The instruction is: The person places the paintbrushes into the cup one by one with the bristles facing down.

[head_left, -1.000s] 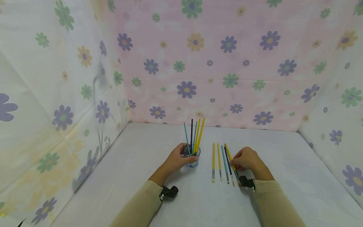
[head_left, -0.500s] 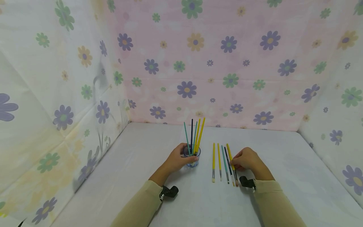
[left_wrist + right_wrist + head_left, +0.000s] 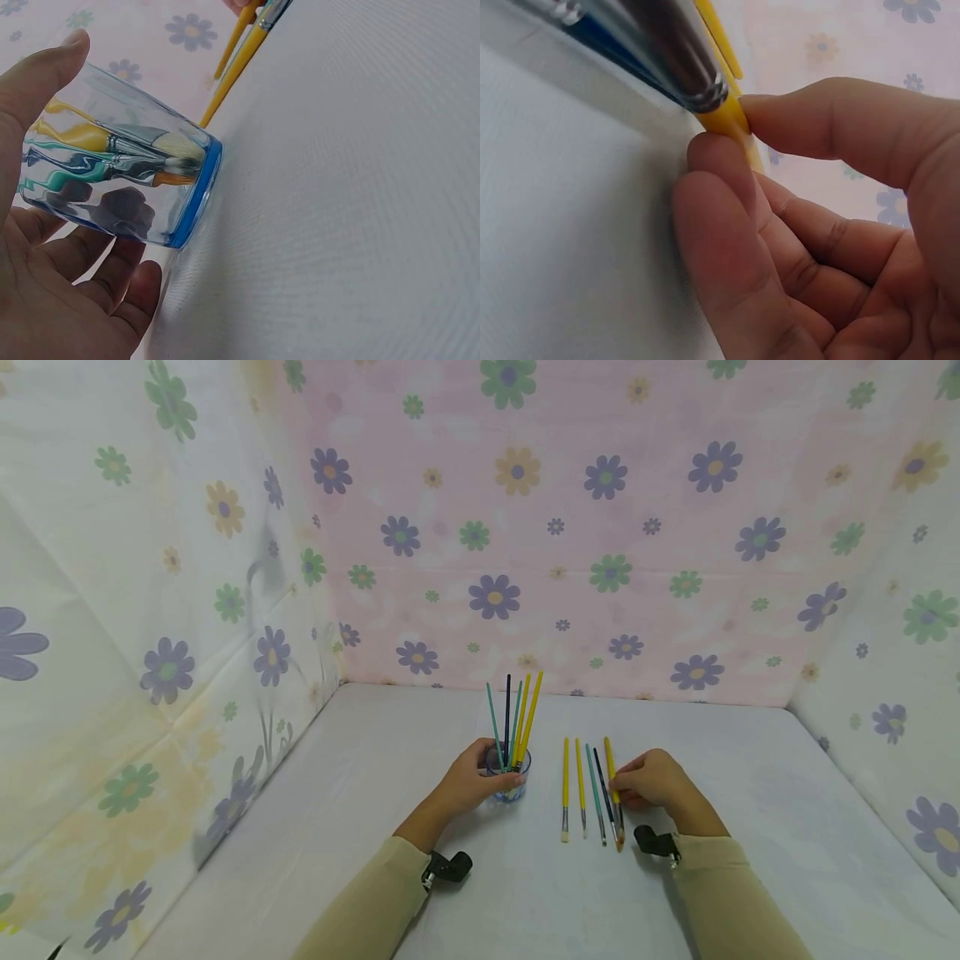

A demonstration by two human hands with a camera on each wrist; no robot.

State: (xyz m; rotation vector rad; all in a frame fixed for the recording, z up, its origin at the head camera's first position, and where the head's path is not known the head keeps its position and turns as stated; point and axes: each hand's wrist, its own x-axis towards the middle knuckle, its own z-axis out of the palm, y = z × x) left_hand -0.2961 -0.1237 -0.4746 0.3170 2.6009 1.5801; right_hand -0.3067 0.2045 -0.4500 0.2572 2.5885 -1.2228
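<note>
left hand [image 3: 472, 782]: holds the clear cup [image 3: 201, 193], thumb on one side, fingers curled round the other. right hand [image 3: 652, 782], well apart from it: thumb and fingertips pinch the yellow handle of the outermost brush [image 3: 610, 756], on the right of the cup. bristle end of this brush points toward the person, next to that of the dark brush [image 3: 602, 777]; cannot tell whether they touch.

cup upright, blue at the base; five brushes inside, bristles down: two yellow [image 3: 531, 714], two teal [image 3: 492, 712], one dark blue [image 3: 507, 710].

between cup and right hand, in order out from the cup: wide yellow brush [image 3: 566, 772], thin yellow brush [image 3: 579, 772], teal brush [image 3: 594, 781], then the dark one, all lying on the white table [image 3: 375, 760].

behind the cup: pink flowered cloth [image 3: 450, 568].
</note>
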